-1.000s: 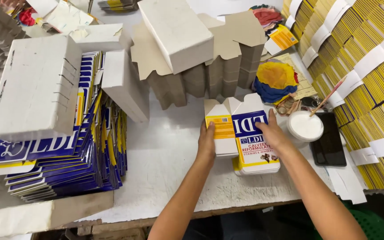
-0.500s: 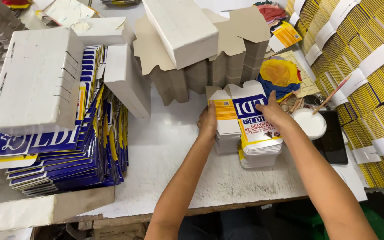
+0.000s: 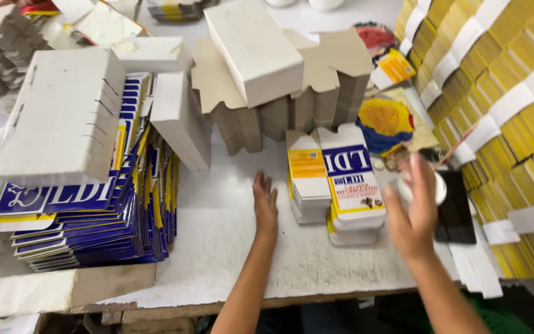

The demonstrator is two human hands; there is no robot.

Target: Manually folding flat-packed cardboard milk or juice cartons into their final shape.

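A small stack of flat printed carton blanks (image 3: 340,179), white with blue and yellow panels, lies on the white table (image 3: 230,247). My left hand (image 3: 265,203) rests flat and empty on the table just left of that stack, fingers apart. My right hand (image 3: 412,213) hovers blurred to the right of the stack, fingers spread and empty, in front of a round white tub (image 3: 440,188). A tall pile of the same blue and yellow blanks (image 3: 88,210) stands at the left.
Folded brown-and-white cartons (image 3: 279,80) stand behind the stack. A white box (image 3: 63,117) lies on the left pile. Banded yellow bundles (image 3: 508,111) fill the right side. A dark phone (image 3: 455,210) and a yellow-blue cloth (image 3: 385,124) lie near the right hand.
Both hands have come off the small stack of blanks. The left hand slid left onto the table and the right hand lifted away to the right.
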